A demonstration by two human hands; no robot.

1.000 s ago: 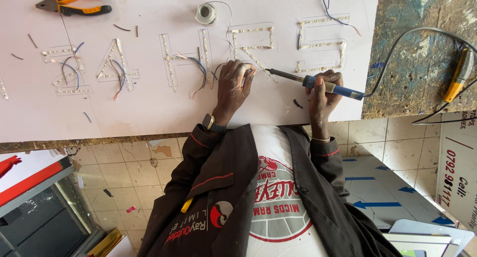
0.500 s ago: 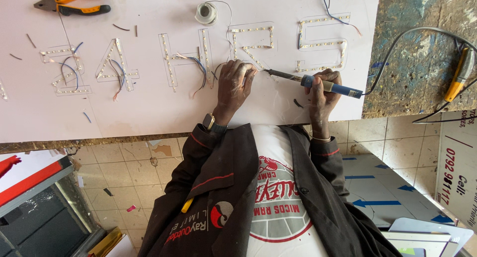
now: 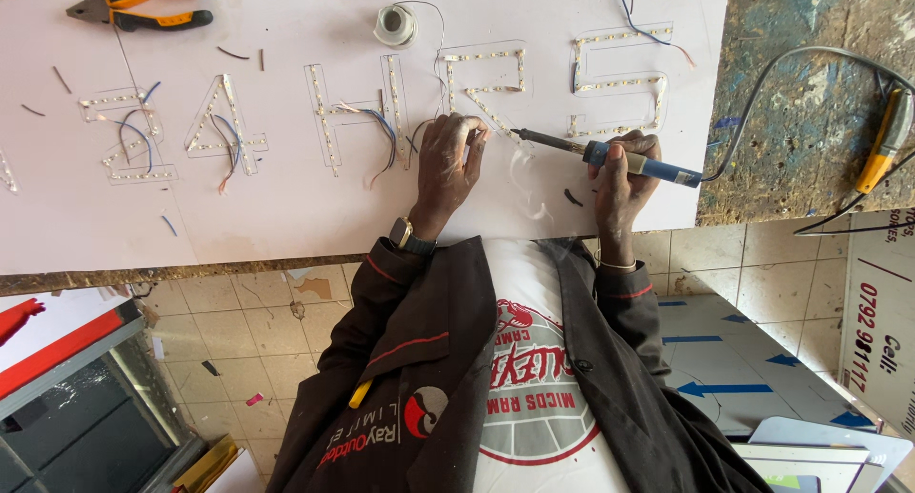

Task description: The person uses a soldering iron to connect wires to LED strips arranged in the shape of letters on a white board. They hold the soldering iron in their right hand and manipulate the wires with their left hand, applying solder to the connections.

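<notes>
- Seen upside down in the head view: a person in a dark jacket and white printed shirt, leaning over a white sign panel point(image 3: 286, 207) on a paint-stained worktop point(image 3: 810, 92).
- Right hand point(image 3: 624, 174) wrapped around the blue handle of a soldering iron point(image 3: 610, 154), fingers point(image 3: 637, 146) curled tight on the grip, metal tip aimed at the foot of the cut-out letter nearest the other hand.
- Left hand point(image 3: 448, 164) resting on the panel just beside the iron's tip, fingers point(image 3: 467, 135) bent and drawn together, pressing down on the LED strip point(image 3: 486, 97) at that letter's lower edge; cannot tell whether anything is pinched between them.
- Wristwatch point(image 3: 410, 236) on the left wrist, thin bracelet on the right.
- Grey cord point(image 3: 762, 92) running from the iron across the worktop.
- Letter and number outlines across the panel lined with LED strips, blue and red wires point(image 3: 381, 131) looping out of several.
- Solder spool point(image 3: 396, 24) near the panel's far edge, above the left hand.
- Orange-handled pliers point(image 3: 143, 5) at the far corner, well apart from both hands.
- Yellow-handled tool point(image 3: 882, 145) on the bare worktop beyond the panel.
- Small wire offcuts scattered over the panel.
</notes>
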